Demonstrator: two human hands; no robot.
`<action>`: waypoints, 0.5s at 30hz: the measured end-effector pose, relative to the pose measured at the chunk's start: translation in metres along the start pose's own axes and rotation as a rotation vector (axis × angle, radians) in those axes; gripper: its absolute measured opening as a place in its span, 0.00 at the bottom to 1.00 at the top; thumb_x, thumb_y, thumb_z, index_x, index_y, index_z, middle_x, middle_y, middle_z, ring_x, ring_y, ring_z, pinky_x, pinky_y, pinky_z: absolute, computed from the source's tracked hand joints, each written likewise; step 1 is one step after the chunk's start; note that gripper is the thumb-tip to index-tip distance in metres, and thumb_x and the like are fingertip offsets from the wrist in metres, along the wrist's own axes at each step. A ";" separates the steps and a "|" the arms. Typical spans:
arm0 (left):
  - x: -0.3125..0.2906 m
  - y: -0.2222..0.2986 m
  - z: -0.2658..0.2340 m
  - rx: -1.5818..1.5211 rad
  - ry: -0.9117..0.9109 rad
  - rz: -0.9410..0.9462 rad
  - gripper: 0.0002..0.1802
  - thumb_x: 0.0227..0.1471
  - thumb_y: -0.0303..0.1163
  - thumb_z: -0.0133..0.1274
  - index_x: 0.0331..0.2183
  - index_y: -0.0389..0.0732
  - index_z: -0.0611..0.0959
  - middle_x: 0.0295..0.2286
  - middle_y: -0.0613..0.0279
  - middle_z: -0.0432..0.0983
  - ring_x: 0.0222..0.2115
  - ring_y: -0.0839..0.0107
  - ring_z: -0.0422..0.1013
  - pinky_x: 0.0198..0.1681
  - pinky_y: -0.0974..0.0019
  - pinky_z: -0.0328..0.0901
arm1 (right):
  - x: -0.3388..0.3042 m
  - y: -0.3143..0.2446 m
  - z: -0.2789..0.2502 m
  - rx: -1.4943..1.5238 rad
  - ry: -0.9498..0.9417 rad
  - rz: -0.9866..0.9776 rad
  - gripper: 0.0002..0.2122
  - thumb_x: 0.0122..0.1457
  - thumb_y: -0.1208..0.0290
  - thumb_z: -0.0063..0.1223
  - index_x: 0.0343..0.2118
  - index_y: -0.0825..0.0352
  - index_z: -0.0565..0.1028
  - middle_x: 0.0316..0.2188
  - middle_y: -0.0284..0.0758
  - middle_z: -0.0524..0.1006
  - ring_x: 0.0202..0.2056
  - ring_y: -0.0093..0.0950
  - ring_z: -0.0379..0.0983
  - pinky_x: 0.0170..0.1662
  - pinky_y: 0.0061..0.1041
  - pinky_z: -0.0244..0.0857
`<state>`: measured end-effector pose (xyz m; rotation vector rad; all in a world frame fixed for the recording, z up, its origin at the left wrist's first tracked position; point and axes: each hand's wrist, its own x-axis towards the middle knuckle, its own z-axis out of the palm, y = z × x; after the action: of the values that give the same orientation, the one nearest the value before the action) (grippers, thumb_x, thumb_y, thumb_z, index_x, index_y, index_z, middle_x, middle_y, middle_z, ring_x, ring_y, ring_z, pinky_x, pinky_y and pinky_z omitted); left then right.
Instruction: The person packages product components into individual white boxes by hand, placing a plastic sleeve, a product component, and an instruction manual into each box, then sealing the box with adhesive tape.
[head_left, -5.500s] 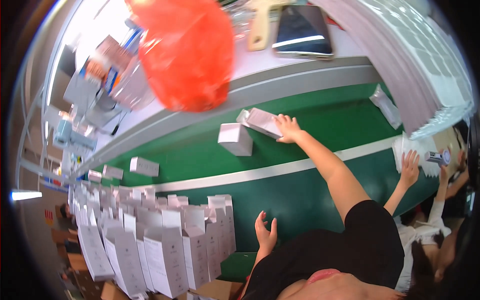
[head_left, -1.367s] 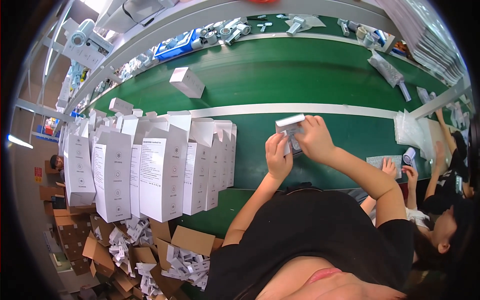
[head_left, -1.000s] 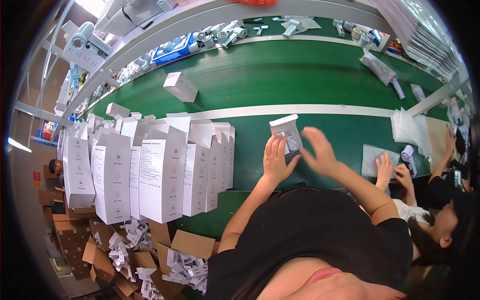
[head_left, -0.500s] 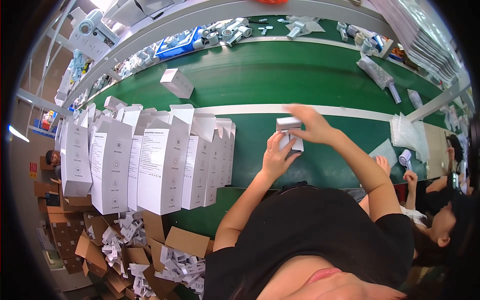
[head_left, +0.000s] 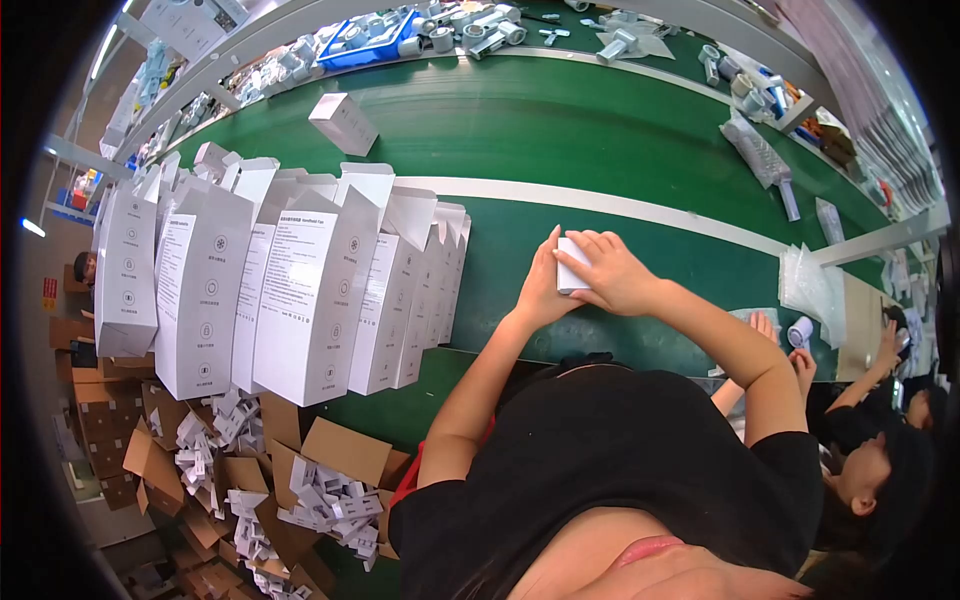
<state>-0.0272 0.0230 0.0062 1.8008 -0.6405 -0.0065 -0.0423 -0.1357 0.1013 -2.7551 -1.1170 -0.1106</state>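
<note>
L hand, R hand hold wht box.

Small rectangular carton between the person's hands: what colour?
White on the faces not covered by fingers; the small rectangular carton shows best in the head view.

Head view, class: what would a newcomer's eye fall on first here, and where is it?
Probably the crowd of tall white boxes with raised flaps, filling the left side. Next, near the centre, the small white box between the person's left hand and right hand. Then the bright blue tray of pale parts at the top.
</note>
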 end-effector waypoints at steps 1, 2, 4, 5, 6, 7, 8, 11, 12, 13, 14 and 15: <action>-0.002 0.000 -0.001 0.001 0.006 -0.009 0.60 0.23 0.33 0.68 0.55 0.33 0.50 0.52 0.46 0.53 0.49 0.53 0.59 0.50 0.59 0.59 | 0.003 0.002 -0.001 0.006 -0.004 -0.008 0.26 0.52 0.57 0.47 0.51 0.67 0.61 0.51 0.48 0.56 0.47 0.42 0.57 0.53 0.39 0.47; -0.003 0.001 -0.001 0.034 0.018 -0.012 0.60 0.24 0.33 0.68 0.55 0.33 0.50 0.52 0.45 0.53 0.49 0.53 0.59 0.50 0.59 0.59 | 0.005 0.003 -0.004 0.047 -0.052 -0.011 0.27 0.51 0.56 0.47 0.51 0.67 0.61 0.52 0.49 0.56 0.48 0.42 0.56 0.53 0.40 0.47; -0.004 0.003 0.001 0.095 0.034 -0.011 0.59 0.24 0.32 0.68 0.55 0.33 0.50 0.52 0.45 0.53 0.49 0.53 0.59 0.50 0.59 0.59 | 0.007 0.007 -0.015 0.124 -0.147 -0.010 0.28 0.51 0.54 0.47 0.51 0.67 0.61 0.52 0.50 0.56 0.49 0.43 0.56 0.53 0.42 0.46; -0.004 0.004 0.001 0.126 0.042 -0.011 0.59 0.25 0.32 0.68 0.55 0.33 0.50 0.52 0.45 0.53 0.49 0.53 0.59 0.50 0.59 0.59 | 0.007 0.007 -0.017 0.162 -0.194 -0.009 0.29 0.51 0.54 0.47 0.51 0.67 0.60 0.52 0.50 0.56 0.49 0.44 0.55 0.54 0.42 0.46; -0.004 0.003 0.002 0.125 0.043 -0.014 0.59 0.25 0.32 0.68 0.55 0.33 0.50 0.52 0.45 0.53 0.49 0.53 0.59 0.50 0.59 0.59 | 0.006 0.006 -0.016 0.164 -0.197 -0.010 0.29 0.51 0.54 0.47 0.51 0.67 0.60 0.52 0.50 0.56 0.49 0.44 0.55 0.54 0.42 0.46; -0.003 0.002 0.002 0.133 0.037 0.003 0.58 0.25 0.33 0.68 0.55 0.33 0.50 0.52 0.45 0.53 0.49 0.53 0.59 0.50 0.59 0.58 | 0.005 0.005 -0.015 0.117 -0.169 -0.022 0.29 0.51 0.53 0.47 0.52 0.67 0.60 0.53 0.50 0.55 0.50 0.44 0.55 0.54 0.43 0.45; -0.003 0.000 0.002 0.142 0.031 0.020 0.58 0.26 0.33 0.68 0.55 0.33 0.50 0.52 0.45 0.53 0.49 0.54 0.59 0.50 0.59 0.58 | 0.003 0.002 -0.014 0.070 -0.141 -0.036 0.29 0.51 0.53 0.48 0.52 0.67 0.60 0.53 0.51 0.55 0.51 0.45 0.54 0.54 0.43 0.45; -0.002 0.000 0.000 0.165 0.024 0.052 0.58 0.27 0.33 0.67 0.55 0.33 0.50 0.52 0.45 0.53 0.50 0.54 0.58 0.51 0.59 0.58 | 0.001 -0.001 -0.010 -0.021 -0.082 -0.070 0.29 0.51 0.53 0.48 0.52 0.68 0.60 0.54 0.52 0.54 0.52 0.45 0.53 0.54 0.43 0.45; -0.002 0.002 -0.001 0.165 0.014 0.041 0.58 0.27 0.33 0.67 0.55 0.33 0.50 0.51 0.45 0.53 0.50 0.54 0.58 0.51 0.59 0.58 | 0.002 -0.001 -0.008 -0.015 -0.070 -0.077 0.29 0.51 0.53 0.48 0.52 0.67 0.59 0.54 0.52 0.54 0.53 0.46 0.53 0.54 0.43 0.45; -0.001 0.004 -0.002 0.166 0.005 0.030 0.58 0.27 0.33 0.67 0.55 0.33 0.50 0.51 0.45 0.54 0.50 0.54 0.58 0.51 0.59 0.58 | 0.002 -0.001 -0.007 -0.009 -0.057 -0.083 0.30 0.51 0.53 0.48 0.52 0.67 0.59 0.54 0.52 0.53 0.53 0.46 0.52 0.54 0.43 0.45; -0.001 0.007 -0.003 0.168 -0.003 0.020 0.58 0.27 0.33 0.67 0.55 0.33 0.50 0.51 0.45 0.54 0.49 0.54 0.58 0.51 0.59 0.58 | 0.003 0.000 -0.006 -0.004 -0.044 -0.091 0.30 0.51 0.53 0.48 0.52 0.67 0.59 0.54 0.52 0.53 0.54 0.46 0.52 0.55 0.43 0.44; -0.001 0.009 -0.003 0.169 -0.012 0.009 0.58 0.27 0.33 0.67 0.55 0.33 0.50 0.51 0.45 0.54 0.49 0.54 0.58 0.51 0.59 0.58 | 0.003 0.000 -0.004 0.002 -0.031 -0.099 0.30 0.51 0.53 0.48 0.52 0.67 0.59 0.54 0.53 0.53 0.54 0.46 0.51 0.55 0.43 0.44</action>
<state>-0.0303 0.0246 0.0148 1.9617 -0.6742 0.0447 -0.0402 -0.1344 0.1061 -2.7090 -1.2602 -0.0800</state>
